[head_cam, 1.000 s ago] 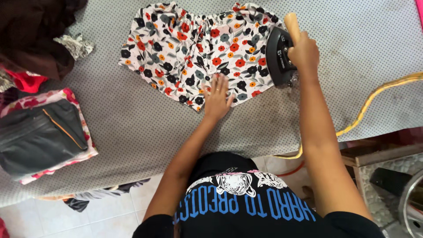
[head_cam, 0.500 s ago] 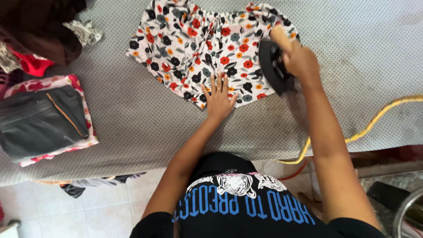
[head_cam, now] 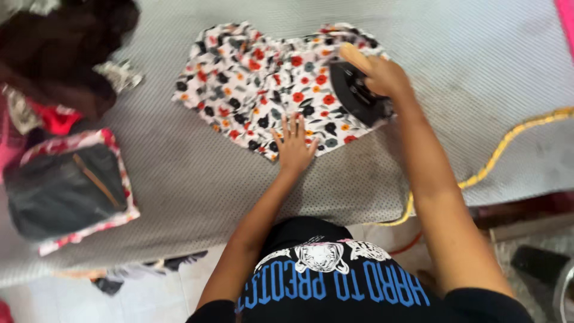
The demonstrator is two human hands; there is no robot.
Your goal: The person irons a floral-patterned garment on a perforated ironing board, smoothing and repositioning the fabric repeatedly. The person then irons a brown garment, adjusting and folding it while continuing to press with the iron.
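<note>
Pressing floral cloth point(head_cam: 257, 90) flat, left hand point(head_cam: 294, 146) open — right grip point(head_cam: 382, 78) clamped on iron point(head_cam: 356, 96), clothes pile point(head_cam: 60, 66) aside.

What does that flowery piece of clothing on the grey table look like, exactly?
The floral garment is thin white cloth printed with red, orange and black flowers. It lies spread fairly flat on the grey padded table, slightly wrinkled. The left hand presses flat on its near edge; the dark iron, gripped by the right hand, rests on its right side.

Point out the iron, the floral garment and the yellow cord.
iron point(head_cam: 353, 96), head view, on its dark body below the right hand.
floral garment point(head_cam: 251, 84), head view, on its left half.
yellow cord point(head_cam: 502, 146), head view, on its stretch across the grey pad.
</note>
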